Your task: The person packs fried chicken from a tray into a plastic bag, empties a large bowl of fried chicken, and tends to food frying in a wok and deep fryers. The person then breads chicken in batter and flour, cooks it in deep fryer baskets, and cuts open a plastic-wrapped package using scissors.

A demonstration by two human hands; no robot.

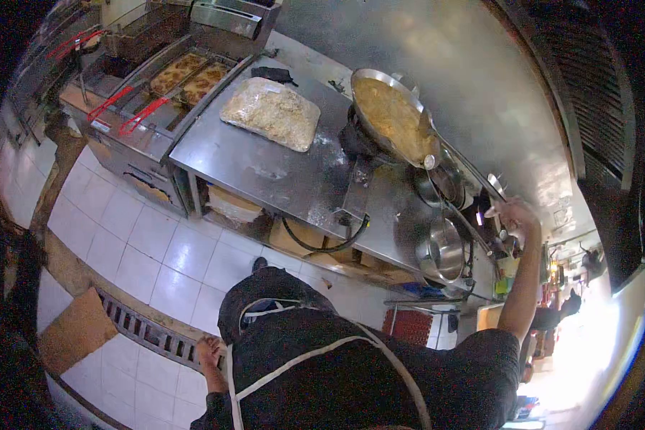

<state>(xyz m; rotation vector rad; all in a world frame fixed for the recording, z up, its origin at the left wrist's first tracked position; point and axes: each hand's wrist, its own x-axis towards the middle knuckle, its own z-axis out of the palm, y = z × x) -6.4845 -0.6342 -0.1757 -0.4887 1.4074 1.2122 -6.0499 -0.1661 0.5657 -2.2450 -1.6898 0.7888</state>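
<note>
Long-handled utensil (pixel 473 168) slants from the wok (pixel 374 73) up to my right hand (pixel 514 215) on the feed; that grip is wrapped around the handle's end, while the head sits at the yellowish food (pixel 387 107), well apart from my fingers. My left hand (pixel 209 351) hangs low beside the apron (pixel 297 365); I can't tell whether its grip is spread or closed.

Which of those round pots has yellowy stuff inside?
The large wok nearest the fryer; yellowish food lies in it, while the shiny bowl further right shows bare metal inside.
</note>
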